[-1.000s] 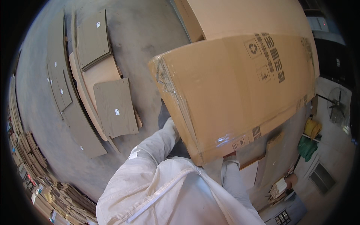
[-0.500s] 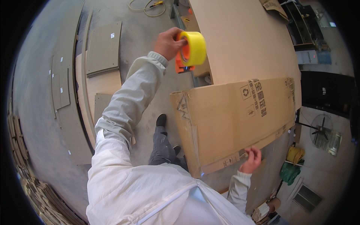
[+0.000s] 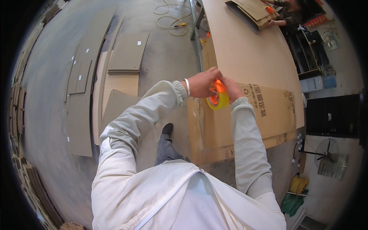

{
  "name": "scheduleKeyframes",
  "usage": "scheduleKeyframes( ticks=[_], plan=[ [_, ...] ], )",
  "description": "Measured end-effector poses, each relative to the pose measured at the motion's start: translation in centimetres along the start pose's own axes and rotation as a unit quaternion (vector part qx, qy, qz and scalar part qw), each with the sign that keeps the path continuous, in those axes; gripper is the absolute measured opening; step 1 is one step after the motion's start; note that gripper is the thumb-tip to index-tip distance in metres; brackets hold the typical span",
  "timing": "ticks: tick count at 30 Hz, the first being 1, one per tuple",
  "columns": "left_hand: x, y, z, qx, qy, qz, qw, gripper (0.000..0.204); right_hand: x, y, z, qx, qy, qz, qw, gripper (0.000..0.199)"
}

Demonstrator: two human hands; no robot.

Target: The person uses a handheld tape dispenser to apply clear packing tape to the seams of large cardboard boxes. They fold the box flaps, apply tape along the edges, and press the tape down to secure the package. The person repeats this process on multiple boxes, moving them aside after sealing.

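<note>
- Scanning left first: flat cardboard sheets (image 3: 82,111) on the concrete floor (image 3: 165,57), grey-brown, several with small white square labels near the upper ends; print too small to tell.
- Further stack of cut cardboard panels (image 3: 128,53) lying on the floor just right of those, rectangular, no label visible.
- Coiled hose (image 3: 172,19) with a yellow fitting on the floor beyond; trip hazard if stepping back from the bench.
- Left hand (image 3: 201,82) clenched on the tape roll (image 3: 217,99), bracelet at the wrist; grip wrapped over the top of the roll.
- Tape roll yellow with orange core, held above the near left corner of the flattened box (image 3: 245,119), not resting on it.
- Right hand (image 3: 232,89) pinching at the roll's edge, apparently at the tape end; fingertips partly hidden, so exact hold cannot be told.
- Risk: tape end splitting or sticking back onto the roll if peeled at an angle.
- Risk: strip folding onto itself with both hands on the roll and nothing holding the box down.
- Flattened box brown, lying on the bench (image 3: 249,50) with its near edge overhanging; could slide off under a sideways pull.
- Dark printed block and square symbols on the box face toward the right, one small symbol near the lower edge.
- Far right: another person's hands (image 3: 278,17) on cardboard at the far bench end, well apart.
</note>
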State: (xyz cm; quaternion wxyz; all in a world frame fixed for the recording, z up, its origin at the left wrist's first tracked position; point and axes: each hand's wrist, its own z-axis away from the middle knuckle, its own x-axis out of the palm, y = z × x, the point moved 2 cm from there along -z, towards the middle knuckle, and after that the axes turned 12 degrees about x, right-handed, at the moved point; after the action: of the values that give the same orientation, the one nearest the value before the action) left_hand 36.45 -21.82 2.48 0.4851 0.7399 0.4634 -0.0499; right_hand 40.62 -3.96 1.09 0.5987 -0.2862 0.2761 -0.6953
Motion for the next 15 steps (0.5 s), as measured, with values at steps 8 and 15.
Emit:
scheduleKeyframes(
  ticks=[8,15],
  plan=[
    [6.3,-2.8,6.7,-0.183,0.044,0.058,0.98,0.041,0.9,12.8,13.2,-0.174,0.17,0.122,0.962,0.041],
    [13.9,-4.2,8.7,-0.196,0.026,-0.209,0.958,0.055,0.9,27.4,29.3,-0.159,0.211,0.106,0.959,0.032]
  ],
)
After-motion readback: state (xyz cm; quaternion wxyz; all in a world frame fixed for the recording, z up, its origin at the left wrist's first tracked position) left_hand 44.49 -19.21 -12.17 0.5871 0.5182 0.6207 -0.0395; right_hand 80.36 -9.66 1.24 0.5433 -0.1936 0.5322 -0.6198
